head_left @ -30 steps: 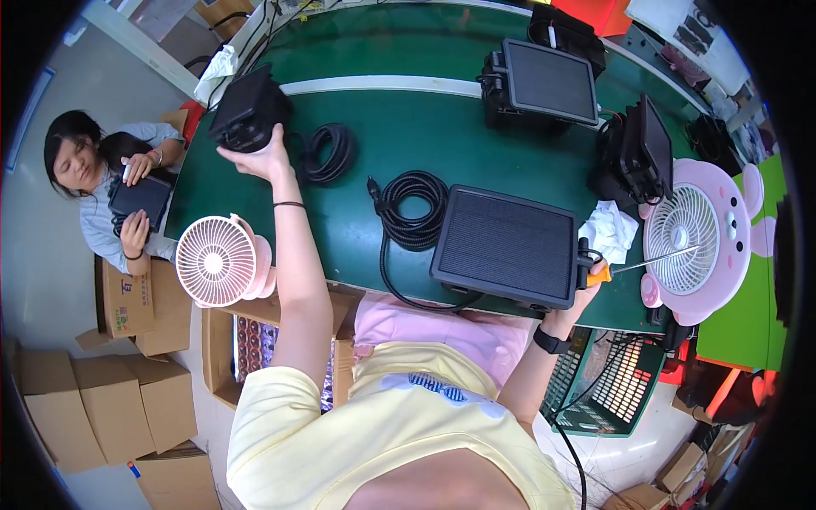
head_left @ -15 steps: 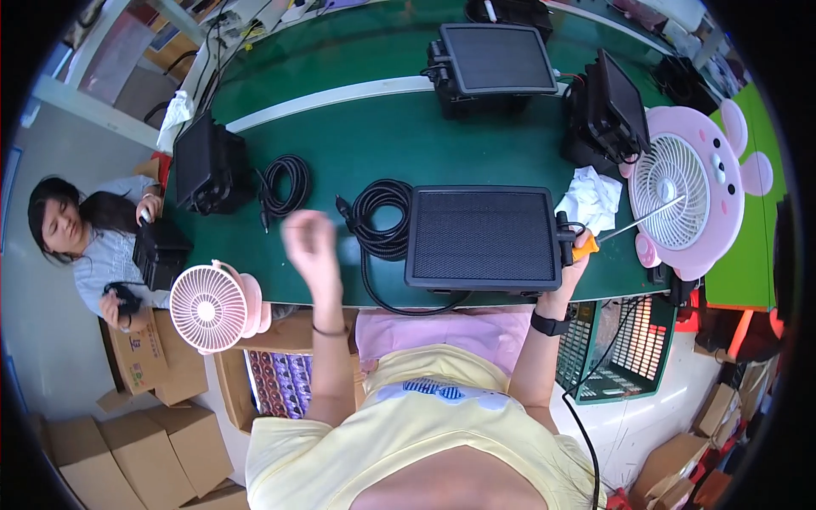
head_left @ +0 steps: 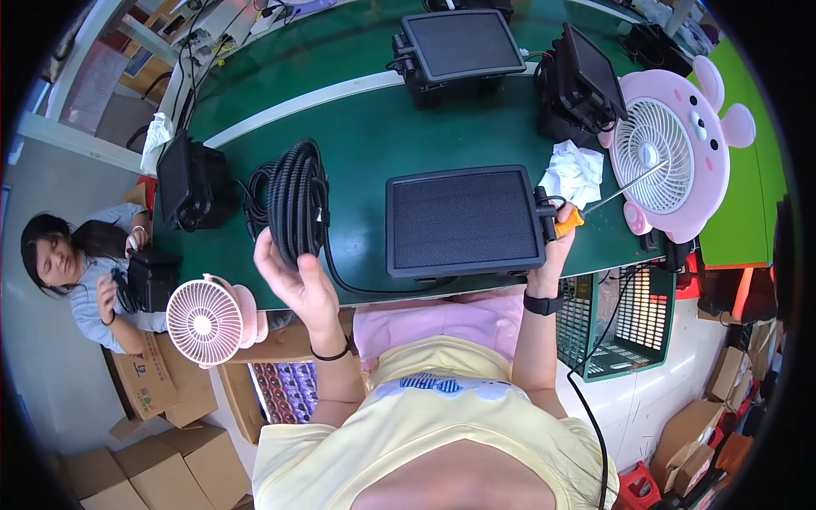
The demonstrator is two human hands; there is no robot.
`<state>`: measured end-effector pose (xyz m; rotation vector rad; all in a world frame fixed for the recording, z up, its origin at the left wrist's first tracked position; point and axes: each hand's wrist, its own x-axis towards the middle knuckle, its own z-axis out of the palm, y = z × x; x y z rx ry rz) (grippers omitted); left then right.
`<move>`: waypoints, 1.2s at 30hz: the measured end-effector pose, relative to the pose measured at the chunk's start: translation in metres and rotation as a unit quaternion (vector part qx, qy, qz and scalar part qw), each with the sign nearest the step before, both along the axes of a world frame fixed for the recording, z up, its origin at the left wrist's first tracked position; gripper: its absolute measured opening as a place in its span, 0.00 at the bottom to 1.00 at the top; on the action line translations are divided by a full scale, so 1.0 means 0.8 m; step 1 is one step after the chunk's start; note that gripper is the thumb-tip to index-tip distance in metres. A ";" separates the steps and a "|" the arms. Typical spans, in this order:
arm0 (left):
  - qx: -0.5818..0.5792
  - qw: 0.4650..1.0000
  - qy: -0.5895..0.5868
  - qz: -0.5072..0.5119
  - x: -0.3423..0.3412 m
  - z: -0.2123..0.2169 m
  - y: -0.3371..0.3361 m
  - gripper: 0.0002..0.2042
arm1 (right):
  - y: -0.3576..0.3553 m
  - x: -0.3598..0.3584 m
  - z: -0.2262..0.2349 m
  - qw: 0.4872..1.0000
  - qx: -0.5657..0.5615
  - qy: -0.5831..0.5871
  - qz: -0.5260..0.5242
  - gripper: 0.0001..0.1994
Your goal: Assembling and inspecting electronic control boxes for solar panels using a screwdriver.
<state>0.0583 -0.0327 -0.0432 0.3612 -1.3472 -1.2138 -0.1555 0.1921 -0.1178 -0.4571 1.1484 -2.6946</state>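
Note:
My left hand (head_left: 297, 276) holds a coil of black ribbed cable (head_left: 299, 200) lifted upright off the green table (head_left: 357, 136). The cable runs from the coil to a flat black panel unit (head_left: 463, 221) lying in front of me. At the panel's right edge my right hand (head_left: 557, 242) grips a screwdriver with an orange handle (head_left: 568, 221), its metal shaft pointing right towards the pink fan. A black band is on my right wrist.
More black panel units (head_left: 459, 42) (head_left: 582, 81) stand at the back, and a black box (head_left: 191, 183) at the left. A pink bear-shaped fan (head_left: 667, 153), a white rag (head_left: 574, 170), a small pink fan (head_left: 204, 321), a green basket (head_left: 625, 319), cardboard boxes and a seated person (head_left: 72, 263) surround the table.
My left hand came back from the black box at the far left, took the black cable coil and lifted it upright. My right hand stayed at the panel's right edge.

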 end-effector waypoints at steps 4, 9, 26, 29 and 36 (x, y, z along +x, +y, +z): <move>-0.221 0.948 -0.183 -0.140 -0.001 0.053 0.019 0.33 | -0.009 0.007 -0.010 0.999 0.031 0.008 0.025 0.14; -0.388 0.803 -0.332 -0.306 -0.021 0.090 0.027 0.31 | -0.030 0.020 0.008 0.999 0.043 -0.015 0.005 0.14; -0.014 0.945 -0.271 -0.184 -0.002 -0.092 0.024 0.56 | -0.060 0.015 0.038 0.986 0.160 -0.017 -0.052 0.14; -0.050 0.958 -0.249 -0.132 -0.003 -0.073 0.026 0.58 | -0.061 0.020 0.053 0.963 0.251 0.028 -0.095 0.10; 0.025 0.971 -0.217 0.093 -0.037 -0.070 -0.078 0.65 | -0.051 0.024 0.030 0.956 0.286 0.008 -0.065 0.09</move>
